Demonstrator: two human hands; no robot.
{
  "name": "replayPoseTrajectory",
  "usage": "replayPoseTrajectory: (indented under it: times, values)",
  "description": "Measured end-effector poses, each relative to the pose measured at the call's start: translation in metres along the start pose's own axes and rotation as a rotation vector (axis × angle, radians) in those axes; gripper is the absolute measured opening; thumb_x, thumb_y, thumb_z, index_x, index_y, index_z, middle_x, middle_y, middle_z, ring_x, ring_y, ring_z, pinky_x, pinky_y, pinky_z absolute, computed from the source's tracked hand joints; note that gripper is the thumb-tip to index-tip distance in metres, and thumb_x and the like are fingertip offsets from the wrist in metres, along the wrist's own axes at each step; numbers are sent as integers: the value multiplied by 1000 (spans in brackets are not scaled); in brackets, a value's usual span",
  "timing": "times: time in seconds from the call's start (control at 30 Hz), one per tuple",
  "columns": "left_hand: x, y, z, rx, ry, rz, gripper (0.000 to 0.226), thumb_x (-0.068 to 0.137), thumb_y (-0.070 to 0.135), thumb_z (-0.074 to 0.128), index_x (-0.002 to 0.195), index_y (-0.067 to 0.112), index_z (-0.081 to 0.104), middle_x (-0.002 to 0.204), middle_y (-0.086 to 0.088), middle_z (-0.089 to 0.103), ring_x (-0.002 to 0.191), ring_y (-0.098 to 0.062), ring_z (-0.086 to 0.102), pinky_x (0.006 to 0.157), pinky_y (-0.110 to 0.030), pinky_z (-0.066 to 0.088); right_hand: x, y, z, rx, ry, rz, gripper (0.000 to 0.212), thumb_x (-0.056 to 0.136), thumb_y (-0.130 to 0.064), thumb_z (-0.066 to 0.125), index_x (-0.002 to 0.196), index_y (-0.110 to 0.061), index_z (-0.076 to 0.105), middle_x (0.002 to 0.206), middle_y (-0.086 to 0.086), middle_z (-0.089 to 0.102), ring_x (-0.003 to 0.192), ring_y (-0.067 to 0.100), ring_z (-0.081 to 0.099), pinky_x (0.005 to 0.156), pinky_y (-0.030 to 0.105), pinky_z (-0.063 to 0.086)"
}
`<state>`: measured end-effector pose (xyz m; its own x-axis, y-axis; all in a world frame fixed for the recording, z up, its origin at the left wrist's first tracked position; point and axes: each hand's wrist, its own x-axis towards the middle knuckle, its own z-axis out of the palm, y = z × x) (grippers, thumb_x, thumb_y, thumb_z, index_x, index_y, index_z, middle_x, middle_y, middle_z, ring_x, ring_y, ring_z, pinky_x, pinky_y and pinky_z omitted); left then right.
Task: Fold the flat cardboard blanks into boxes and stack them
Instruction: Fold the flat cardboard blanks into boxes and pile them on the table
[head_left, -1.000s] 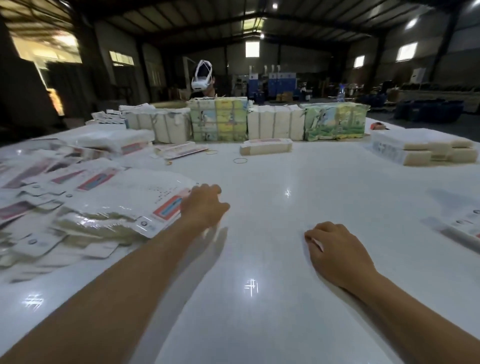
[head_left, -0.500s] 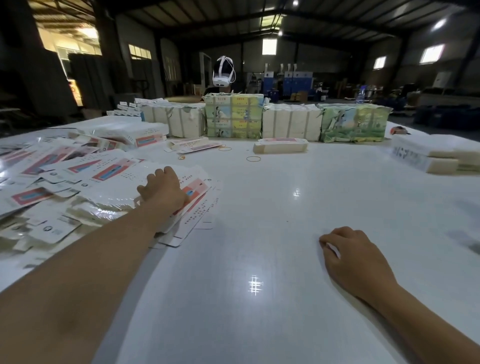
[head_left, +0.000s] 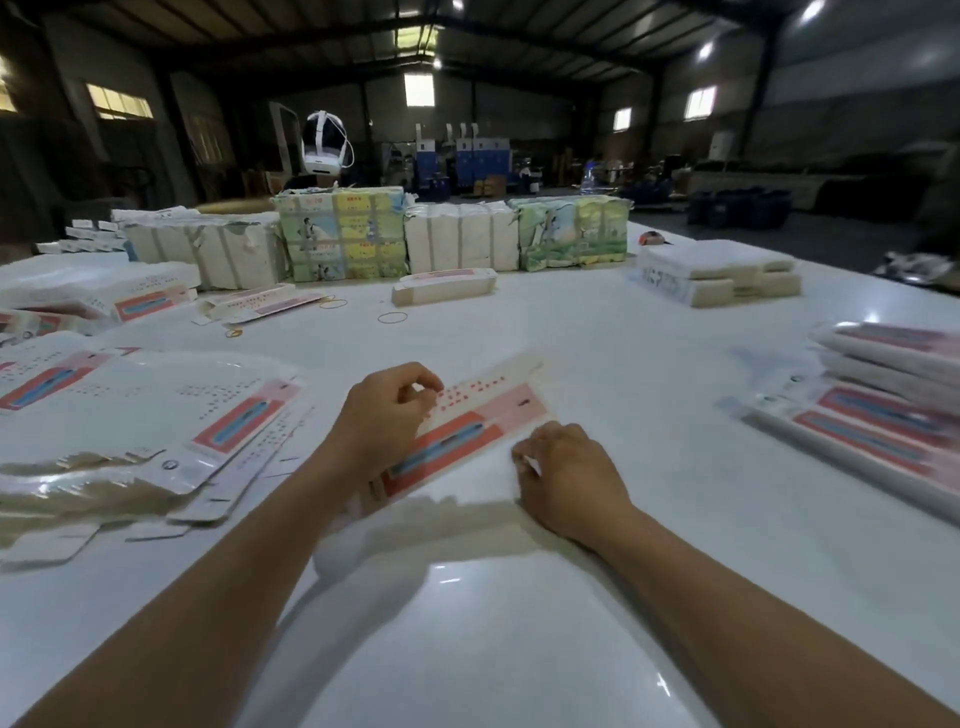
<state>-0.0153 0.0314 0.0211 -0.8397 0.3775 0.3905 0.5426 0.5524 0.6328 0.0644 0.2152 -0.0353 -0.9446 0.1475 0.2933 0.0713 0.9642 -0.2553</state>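
Note:
A flat white cardboard blank (head_left: 470, 423) with a red and blue stripe lies slanted on the white table (head_left: 519, 597) in front of me. My left hand (head_left: 382, 415) grips its left part, fingers curled over the upper edge. My right hand (head_left: 566, 475) sits at the blank's lower right edge with fingers curled; whether it holds the card is unclear. A loose pile of the same blanks (head_left: 140, 431) spreads at the left. Folded long boxes (head_left: 893, 400) are stacked at the right.
Wrapped bundles (head_left: 452, 239) line the far side of the table, with one folded box (head_left: 444, 286) and rubber bands (head_left: 392, 317) before them. White stacks (head_left: 719, 273) sit at the far right. A person with a headset (head_left: 323, 143) stands behind the bundles.
My left hand drew one blank off the left pile and brought it to the middle. My right hand moved up to the blank's edge. The view shifted right, showing the folded boxes.

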Motion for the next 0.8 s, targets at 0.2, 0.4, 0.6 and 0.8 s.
replayPoseTrajectory:
  times: [0.2,0.4,0.6,0.8]
  values:
    - [-30,4,29,-49,-89,83,18,97,18,49,96,30,63,92,14,63,73,-11,65,56,-16,53,-5,6,-2,449,-13,175,19,91,-18,52,107,-23,62,108,-2,64,101,18,60,80,23,46]
    - [-36,-7,20,-63,19,95,15,96,19,51,99,24,64,94,10,65,69,-11,66,49,-11,48,-6,9,-36,1620,65,459,39,102,-29,38,85,-10,67,67,8,66,62,27,69,44,30,53]
    - [-39,10,25,323,35,233,66,79,63,41,119,14,61,109,-6,65,89,-23,58,76,-37,48,-13,3,-36,1443,-35,230,15,93,-3,51,85,-4,63,72,9,69,59,21,63,42,25,48]
    - [-43,29,39,555,-1,363,100,59,65,74,133,4,47,117,-12,60,97,-30,57,80,-42,48,-13,4,-35,1477,-104,149,14,95,-5,50,96,-4,65,82,11,71,74,25,69,55,31,56]
